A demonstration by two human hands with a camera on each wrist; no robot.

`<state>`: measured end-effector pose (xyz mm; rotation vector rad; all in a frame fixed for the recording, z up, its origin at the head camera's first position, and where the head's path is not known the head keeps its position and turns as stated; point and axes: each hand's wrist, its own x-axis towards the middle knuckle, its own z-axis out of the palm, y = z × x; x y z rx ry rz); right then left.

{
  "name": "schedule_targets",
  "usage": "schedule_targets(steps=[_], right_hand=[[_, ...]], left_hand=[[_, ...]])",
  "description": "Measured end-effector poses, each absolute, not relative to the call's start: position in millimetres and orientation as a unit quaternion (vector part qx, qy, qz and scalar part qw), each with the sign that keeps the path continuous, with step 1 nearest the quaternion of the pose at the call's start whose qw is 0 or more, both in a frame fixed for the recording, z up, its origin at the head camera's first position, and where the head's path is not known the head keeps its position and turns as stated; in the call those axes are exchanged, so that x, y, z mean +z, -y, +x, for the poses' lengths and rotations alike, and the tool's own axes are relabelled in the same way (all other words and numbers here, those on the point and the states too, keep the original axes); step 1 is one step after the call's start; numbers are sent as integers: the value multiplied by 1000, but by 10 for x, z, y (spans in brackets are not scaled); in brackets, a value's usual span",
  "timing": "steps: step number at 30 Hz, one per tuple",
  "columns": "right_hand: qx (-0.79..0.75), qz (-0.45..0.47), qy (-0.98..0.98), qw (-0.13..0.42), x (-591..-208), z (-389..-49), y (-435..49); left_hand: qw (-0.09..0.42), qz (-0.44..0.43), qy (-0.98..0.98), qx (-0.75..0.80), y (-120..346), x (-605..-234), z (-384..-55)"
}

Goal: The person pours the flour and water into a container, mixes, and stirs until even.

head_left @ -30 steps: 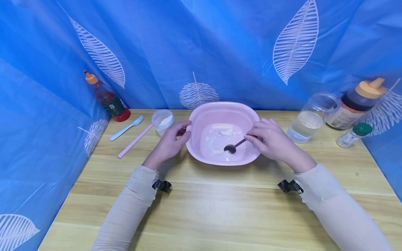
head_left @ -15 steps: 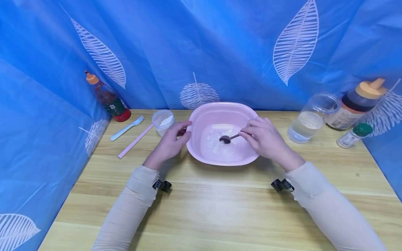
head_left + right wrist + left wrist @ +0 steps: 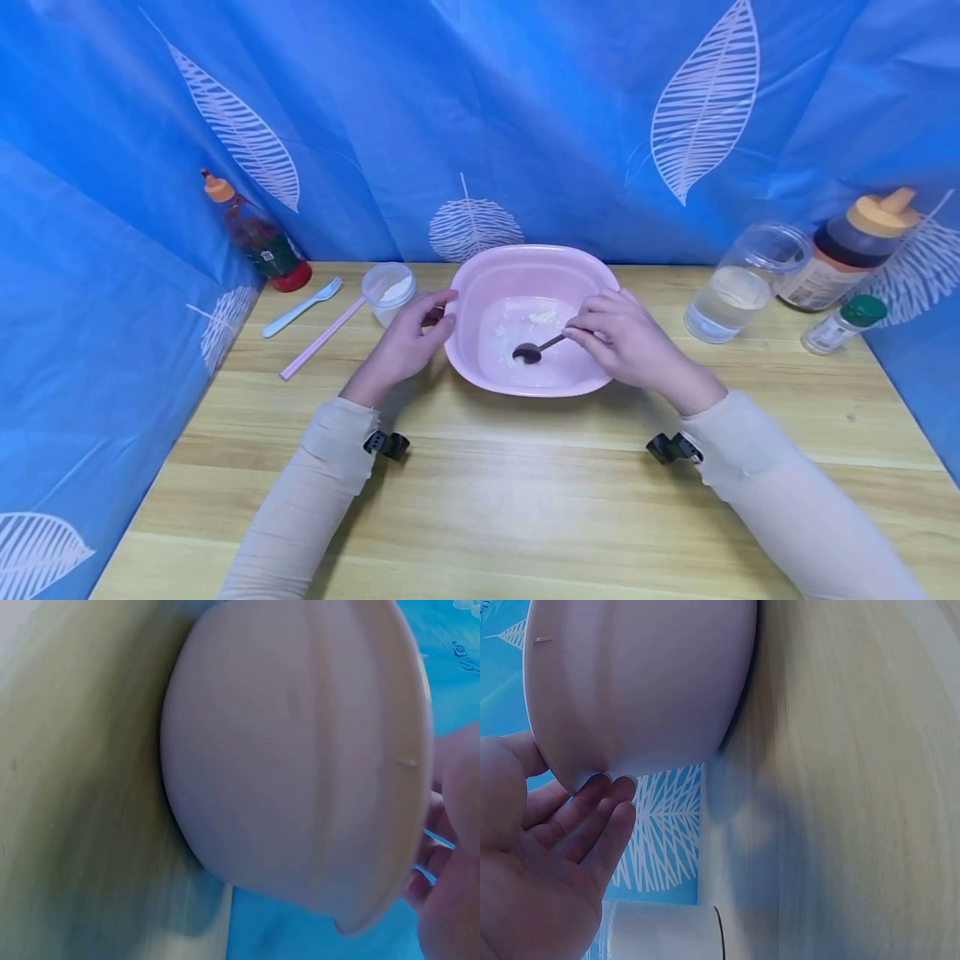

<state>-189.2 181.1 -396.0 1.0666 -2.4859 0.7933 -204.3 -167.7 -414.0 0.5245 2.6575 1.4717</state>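
Observation:
A pink plastic basin [image 3: 534, 279] stands on the wooden table with white powder [image 3: 543, 317] and some wetness on its floor. My left hand [image 3: 408, 337] grips the basin's left rim. In the left wrist view, the thumb and fingers of that hand [image 3: 547, 840] lie on either side of the basin's edge [image 3: 641, 682]. Inside the basin is a dark brown spoon [image 3: 527, 353], bowl down in the powder at the near left. My right hand [image 3: 626, 342] pinches its handle above the right rim. From the right wrist, the basin's outer wall [image 3: 277, 757] hides the spoon.
Left of the basin are a lidless-looking jar of white powder [image 3: 388, 293], pink chopsticks [image 3: 322, 340], a light blue fork [image 3: 302, 308] and a red sauce bottle [image 3: 266, 242]. On the right stand a clear cup of liquid [image 3: 727, 296], a dark sauce bottle [image 3: 843, 250] and a green-capped shaker [image 3: 843, 323].
My right hand has moved left with the spoon; its bowl went up and left through the powder, then back toward the near side. The left hand and basin have stayed put.

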Motion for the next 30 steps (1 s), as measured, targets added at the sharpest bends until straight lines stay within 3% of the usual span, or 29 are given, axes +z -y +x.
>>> schedule_targets(steps=[9,19,24,30], right_hand=[[237,356,884,187,-3904,-1904,-1868],[302,446,823,180,-4016,-1928,-1755],[285,420,838,202,-4040,-1951,-1686],[240,372,876,192,-3938,-1932,-1789]], left_hand=[[36,163,-861,481,1669,-4128,-2044],[34,165,-860,481,1674,-4142,-2057],[36,165,-860,481,1669,-4152,-2056],[36,163,-860,482,1675,-4139,-2051]])
